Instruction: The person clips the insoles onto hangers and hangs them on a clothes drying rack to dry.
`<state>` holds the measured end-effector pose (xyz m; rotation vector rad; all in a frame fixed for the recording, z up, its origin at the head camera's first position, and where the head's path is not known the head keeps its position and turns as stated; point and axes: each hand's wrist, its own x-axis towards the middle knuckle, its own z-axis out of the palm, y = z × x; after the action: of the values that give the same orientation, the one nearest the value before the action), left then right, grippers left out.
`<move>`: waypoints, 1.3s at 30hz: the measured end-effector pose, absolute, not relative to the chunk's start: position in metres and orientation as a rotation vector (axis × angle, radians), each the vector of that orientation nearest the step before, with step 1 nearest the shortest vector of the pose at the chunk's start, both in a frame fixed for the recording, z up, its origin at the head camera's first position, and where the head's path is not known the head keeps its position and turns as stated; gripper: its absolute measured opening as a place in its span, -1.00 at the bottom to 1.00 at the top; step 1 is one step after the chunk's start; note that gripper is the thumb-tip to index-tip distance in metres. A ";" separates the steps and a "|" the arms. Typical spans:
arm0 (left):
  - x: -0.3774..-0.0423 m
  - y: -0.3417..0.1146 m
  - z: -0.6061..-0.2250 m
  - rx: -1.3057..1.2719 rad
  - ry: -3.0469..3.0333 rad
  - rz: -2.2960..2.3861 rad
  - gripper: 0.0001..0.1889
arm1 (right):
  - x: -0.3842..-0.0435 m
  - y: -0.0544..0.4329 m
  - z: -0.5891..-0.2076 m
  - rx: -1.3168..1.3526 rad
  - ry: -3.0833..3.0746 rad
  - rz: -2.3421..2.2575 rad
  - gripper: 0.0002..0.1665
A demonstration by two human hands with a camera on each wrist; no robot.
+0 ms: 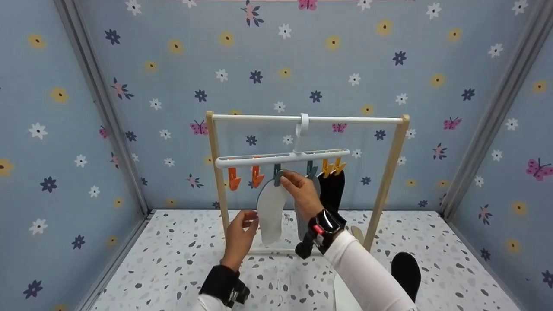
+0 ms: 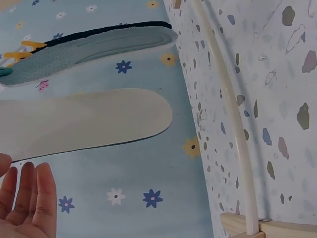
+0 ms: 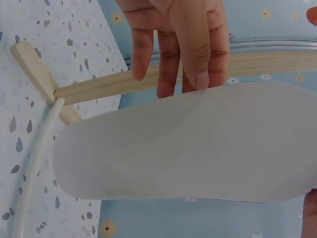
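A pale insole (image 1: 270, 216) hangs toe-down below a dark green clip (image 1: 278, 172) on a white hanger (image 1: 259, 160). My right hand (image 1: 302, 194) pinches that clip at the insole's top edge. Beside the insole's left edge is my left hand (image 1: 242, 235), its thumb by the edge and its fingers loosely bent; in the left wrist view those fingers (image 2: 44, 191) are apart from the insole. Behind my right hand, a grey insole (image 2: 114, 49) hangs from another green clip (image 1: 311, 168). Farther right, a black insole (image 1: 332, 192) hangs from yellow clips (image 1: 332, 167).
The hanger hooks over the white rail (image 1: 259, 117) of a wooden-sided rack (image 1: 389, 181). Two orange clips (image 1: 233, 179) hang at its left. On the speckled tabletop (image 1: 160, 255) lie a black insole (image 1: 406, 274) and a white piece (image 1: 344, 296), partly behind my right sleeve.
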<state>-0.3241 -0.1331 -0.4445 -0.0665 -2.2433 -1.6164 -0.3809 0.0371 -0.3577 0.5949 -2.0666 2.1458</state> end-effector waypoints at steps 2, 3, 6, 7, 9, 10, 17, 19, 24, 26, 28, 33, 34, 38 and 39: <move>-0.322 -0.134 -0.449 -0.062 -2.240 -1.631 -0.80 | -0.380 0.038 -0.361 0.618 -2.065 2.157 -0.58; -0.320 -0.135 -0.452 -0.055 -2.241 -1.638 -0.80 | -0.380 0.038 -0.363 0.628 -2.064 2.159 -0.58; -0.317 -0.136 -0.460 -0.053 -2.253 -1.654 -0.79 | -0.379 0.039 -0.369 0.620 -2.073 2.151 -0.56; -0.316 -0.136 -0.462 -0.056 -2.260 -1.654 -0.79 | -0.378 0.040 -0.370 0.611 -2.081 2.142 -0.56; -0.314 -0.136 -0.466 -0.064 -2.272 -1.645 -0.80 | -0.377 0.040 -0.375 0.581 -2.096 2.132 -0.54; -0.313 -0.136 -0.468 -0.071 -2.276 -1.637 -0.80 | -0.377 0.040 -0.377 0.565 -2.105 2.122 -0.53; -0.304 -0.133 -0.477 -0.157 -2.299 -1.640 -0.81 | -0.372 0.044 -0.393 0.484 -2.070 2.188 -0.49; -0.303 -0.130 -0.479 -0.215 -2.307 -1.648 -0.82 | -0.373 0.046 -0.400 0.448 -2.063 2.216 -0.48; -0.299 -0.118 -0.482 -0.316 -2.377 -1.694 -0.82 | -0.377 0.053 -0.417 0.368 -2.111 2.171 -0.48; -0.298 -0.110 -0.483 -0.331 -2.422 -1.737 -0.82 | -0.376 0.056 -0.421 0.337 -2.154 2.120 -0.49; -0.296 -0.101 -0.485 -0.343 -2.473 -1.771 -0.83 | -0.373 0.059 -0.424 0.318 -2.188 2.081 -0.49; -0.293 -0.078 -0.491 -0.417 -2.609 -1.751 -0.87 | -0.369 0.063 -0.432 0.357 -2.167 2.117 -0.48; -0.292 -0.073 -0.493 -0.441 -2.632 -1.738 -0.87 | -0.369 0.064 -0.434 0.362 -2.158 2.126 -0.48; -0.294 -0.055 -0.500 -0.550 -2.689 -1.640 -0.87 | -0.367 0.070 -0.441 0.350 -2.135 2.157 -0.47; -0.294 -0.051 -0.502 -0.574 -2.697 -1.611 -0.88 | -0.367 0.071 -0.442 0.340 -2.133 2.163 -0.48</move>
<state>-0.2940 -0.0509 -0.5020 -0.5744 -2.6967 -1.6109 -0.3672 0.0711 -0.4417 0.3399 -2.1332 2.1634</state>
